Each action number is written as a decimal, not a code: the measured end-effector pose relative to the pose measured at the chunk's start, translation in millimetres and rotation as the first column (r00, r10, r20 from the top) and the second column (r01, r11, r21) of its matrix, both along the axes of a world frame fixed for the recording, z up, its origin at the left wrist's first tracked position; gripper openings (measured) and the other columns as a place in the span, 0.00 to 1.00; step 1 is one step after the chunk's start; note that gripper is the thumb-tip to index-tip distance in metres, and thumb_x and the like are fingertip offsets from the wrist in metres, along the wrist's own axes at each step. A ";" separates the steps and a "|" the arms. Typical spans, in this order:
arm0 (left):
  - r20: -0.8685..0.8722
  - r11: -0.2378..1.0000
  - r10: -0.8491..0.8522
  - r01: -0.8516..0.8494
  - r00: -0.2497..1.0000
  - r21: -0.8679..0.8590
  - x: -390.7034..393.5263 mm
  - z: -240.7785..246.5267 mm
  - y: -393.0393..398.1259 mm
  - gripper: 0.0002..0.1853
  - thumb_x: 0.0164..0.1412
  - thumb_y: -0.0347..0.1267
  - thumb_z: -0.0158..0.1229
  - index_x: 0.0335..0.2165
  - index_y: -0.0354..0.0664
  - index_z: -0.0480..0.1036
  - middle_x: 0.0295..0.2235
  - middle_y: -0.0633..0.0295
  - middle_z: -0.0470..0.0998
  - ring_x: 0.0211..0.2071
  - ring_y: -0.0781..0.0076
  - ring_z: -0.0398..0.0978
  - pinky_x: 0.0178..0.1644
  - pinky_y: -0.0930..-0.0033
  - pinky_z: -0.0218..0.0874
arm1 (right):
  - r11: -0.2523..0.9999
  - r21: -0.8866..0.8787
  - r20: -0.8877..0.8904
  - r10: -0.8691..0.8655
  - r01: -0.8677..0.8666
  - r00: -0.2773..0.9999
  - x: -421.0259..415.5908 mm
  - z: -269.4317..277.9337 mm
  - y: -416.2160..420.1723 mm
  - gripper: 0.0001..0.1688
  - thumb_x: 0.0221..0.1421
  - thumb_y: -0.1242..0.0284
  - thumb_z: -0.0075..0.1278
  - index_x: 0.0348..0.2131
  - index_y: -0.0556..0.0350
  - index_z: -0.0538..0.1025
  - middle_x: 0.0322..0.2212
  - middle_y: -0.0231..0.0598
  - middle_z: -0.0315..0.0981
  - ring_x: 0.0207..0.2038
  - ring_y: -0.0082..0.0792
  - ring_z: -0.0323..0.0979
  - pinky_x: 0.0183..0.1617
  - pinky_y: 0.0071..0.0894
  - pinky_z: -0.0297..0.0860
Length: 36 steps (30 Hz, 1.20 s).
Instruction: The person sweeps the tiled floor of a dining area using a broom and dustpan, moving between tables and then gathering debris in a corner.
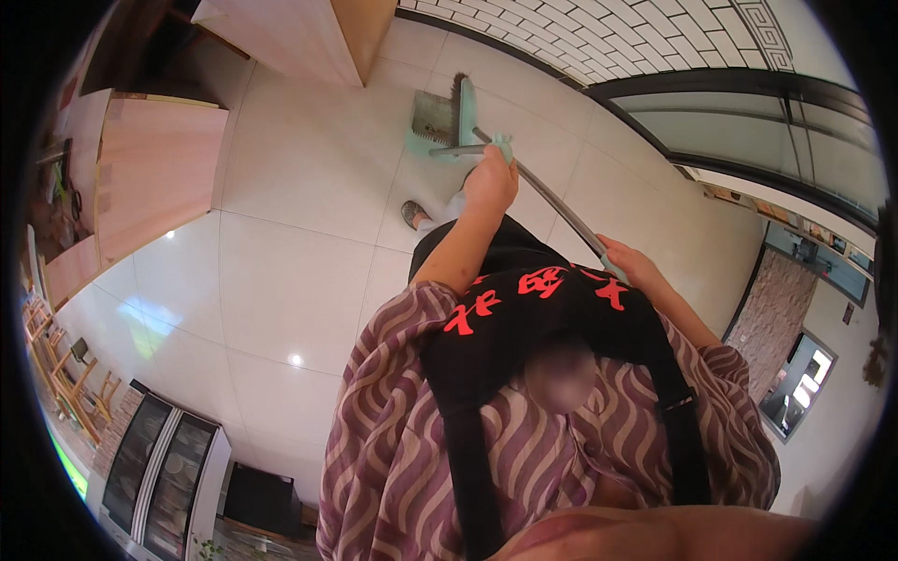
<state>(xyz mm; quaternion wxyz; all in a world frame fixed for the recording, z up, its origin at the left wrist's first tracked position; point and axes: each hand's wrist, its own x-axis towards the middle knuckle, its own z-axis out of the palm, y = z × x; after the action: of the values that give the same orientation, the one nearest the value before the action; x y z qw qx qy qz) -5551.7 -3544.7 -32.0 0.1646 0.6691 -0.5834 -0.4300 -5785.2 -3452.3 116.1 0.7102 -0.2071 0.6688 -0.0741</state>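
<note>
My left hand (491, 182) is closed around the mint-green end of the dustpan's handle. The dustpan (429, 118), mint green with a dirty grey inside and a toothed strip, is at the far end of that short metal handle. In my right hand (631, 265) is the upper grip of a broom, whose metal pole (558, 200) slants down past my left hand. The mint-green broom head (468, 105) has dark bristles along the side of the dustpan. Whether the bristles touch the pan, I cannot tell.
Pale floor tiles (302, 168) surround my shoe (414, 214). A wooden cabinet (165, 154) stands left, and a light wooden panel (302, 35) ahead. A white brick-patterned wall (596, 35) and black-framed glass (744, 126) run along the right. A glass-door cabinet (165, 470) is lower left.
</note>
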 end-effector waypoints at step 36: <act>-0.025 0.999 0.009 -0.008 1.000 0.035 3.8 3.8 9.4 0.17 0.54 0.38 0.51 0.32 0.34 0.58 0.23 0.41 0.73 0.27 0.42 0.72 0.30 0.48 0.64 | 0.959 0.276 0.065 -0.078 0.057 0.995 69.0 -99.7 -4.5 0.30 0.61 0.63 0.32 0.60 0.45 0.50 0.20 0.27 0.56 0.20 0.18 0.54 0.18 0.16 0.55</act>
<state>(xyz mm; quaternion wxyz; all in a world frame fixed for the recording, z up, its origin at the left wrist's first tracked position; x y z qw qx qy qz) -5547.8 -3535.4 -28.1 0.1620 0.6688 -0.5711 -0.4476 -5716.1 -3456.7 16.4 0.7538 -0.0808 0.6520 -0.0129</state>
